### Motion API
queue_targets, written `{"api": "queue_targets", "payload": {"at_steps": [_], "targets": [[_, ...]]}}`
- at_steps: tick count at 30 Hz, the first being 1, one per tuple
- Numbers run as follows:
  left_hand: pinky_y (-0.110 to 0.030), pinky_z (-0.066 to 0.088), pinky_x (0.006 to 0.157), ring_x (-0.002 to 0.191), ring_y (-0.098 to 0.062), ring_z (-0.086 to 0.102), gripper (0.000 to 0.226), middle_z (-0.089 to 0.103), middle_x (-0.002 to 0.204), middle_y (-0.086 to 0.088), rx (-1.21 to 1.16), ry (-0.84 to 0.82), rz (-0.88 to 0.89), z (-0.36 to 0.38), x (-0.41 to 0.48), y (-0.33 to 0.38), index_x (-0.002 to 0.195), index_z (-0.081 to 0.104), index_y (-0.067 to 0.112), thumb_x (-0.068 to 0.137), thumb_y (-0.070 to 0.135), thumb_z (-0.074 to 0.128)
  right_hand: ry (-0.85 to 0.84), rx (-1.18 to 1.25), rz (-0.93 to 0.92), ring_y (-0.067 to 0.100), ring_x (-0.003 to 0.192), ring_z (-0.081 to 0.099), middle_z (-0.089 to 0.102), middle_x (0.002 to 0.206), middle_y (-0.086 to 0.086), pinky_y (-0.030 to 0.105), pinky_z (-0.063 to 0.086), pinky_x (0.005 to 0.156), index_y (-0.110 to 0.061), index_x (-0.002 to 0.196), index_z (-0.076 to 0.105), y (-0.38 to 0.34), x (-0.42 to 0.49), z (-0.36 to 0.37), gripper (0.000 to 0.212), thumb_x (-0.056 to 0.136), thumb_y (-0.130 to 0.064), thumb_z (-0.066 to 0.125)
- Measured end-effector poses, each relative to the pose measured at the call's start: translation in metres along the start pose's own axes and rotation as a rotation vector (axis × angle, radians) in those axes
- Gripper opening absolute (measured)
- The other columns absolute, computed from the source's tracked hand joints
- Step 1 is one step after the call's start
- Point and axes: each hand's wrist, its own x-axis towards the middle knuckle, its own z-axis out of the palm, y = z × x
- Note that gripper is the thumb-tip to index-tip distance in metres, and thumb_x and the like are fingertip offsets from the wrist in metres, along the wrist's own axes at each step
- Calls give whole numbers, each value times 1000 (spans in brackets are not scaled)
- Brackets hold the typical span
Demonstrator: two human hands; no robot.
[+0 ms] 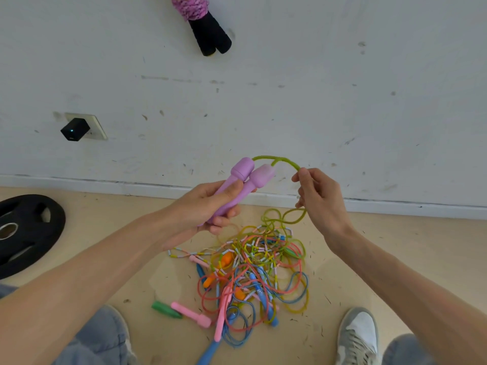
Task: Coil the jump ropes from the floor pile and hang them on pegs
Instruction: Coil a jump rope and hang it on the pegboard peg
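A scuffed white wall (316, 75) rises beyond the left grip (208, 206) and right grip (321, 196), with tan floor (395, 246) below them and a black weight plate (26, 233) far to the left. The tangled rope pile (250, 272) lies beneath. The left grip wraps two purple handles (253, 175); the right grip pinches their green cord (279, 160).

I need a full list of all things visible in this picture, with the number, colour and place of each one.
wall: one, white, scuffed, upper half
floor: one, beige, lower half
rope pile: one, multicoloured, on the floor, centre
purple handles: two, lilac, above the pile
green rope: one, yellow-green, from the handles down to the pile
coiled rope: one, pink with black handles, hanging on the wall, top
weight plate: one, black, on the floor, left
adapter: one, black, in a wall socket, left
shoe: one clearly seen, grey-white, bottom right
left hand: one, grips both handles
right hand: one, pinches the green rope
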Motion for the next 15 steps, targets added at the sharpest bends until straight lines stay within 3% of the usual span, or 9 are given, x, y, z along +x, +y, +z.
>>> {"api": "queue_targets", "payload": {"at_steps": [3, 6, 7, 9, 11, 15], "targets": [[-21, 40, 44, 48, -14, 48, 51, 52, 63, 3, 176, 88, 33, -2, -2, -2, 109, 74, 24, 93, 68, 55, -3, 25, -28, 10, 63, 50, 47, 66, -1, 16, 51, 63, -19, 89, 67, -3, 2, -1, 30, 109, -32, 49], [-18, 27, 40, 42, -13, 33, 53, 40, 56, 5, 242, 130, 29, -1, -2, -1, 90, 73, 24, 89, 73, 53, -63, -36, 3, 9, 70, 57, 60, 71, 0, 9, 45, 61, -23, 97, 72, -5, 4, -6, 21, 105, -31, 56], [-17, 23, 40, 43, -13, 27, 54, 37, 55, 7, 272, 128, 27, 0, -2, 0, 87, 72, 23, 88, 74, 53, -116, -54, 40, 6, 76, 61, 67, 79, -1, 7, 44, 64, -26, 106, 73, -7, 5, -7, 16, 104, -31, 58], [-18, 21, 41, 43, -13, 25, 55, 36, 52, 8, 339, 102, 36, 0, -2, 3, 85, 70, 22, 85, 75, 52, -257, -44, 95, -6, 100, 64, 75, 106, -10, 13, 45, 85, -42, 126, 68, -9, 7, -8, 27, 102, -35, 57], [-17, 24, 40, 41, -11, 28, 51, 39, 50, 11, 428, 66, 66, -1, -1, 6, 83, 69, 22, 86, 70, 53, -376, 6, 93, -8, 128, 53, 68, 130, -17, 26, 36, 105, -56, 133, 59, -13, 4, -7, 35, 103, -42, 50], [-10, 33, 43, 40, -1, 41, 36, 50, 46, 15, 676, -41, 107, -6, -2, 16, 82, 69, 19, 95, 51, 59, -451, -72, -60, -23, 137, 31, 38, 154, -28, 9, 27, 102, -60, 142, 47, -17, -10, 4, 50, 92, -66, 50]]}}
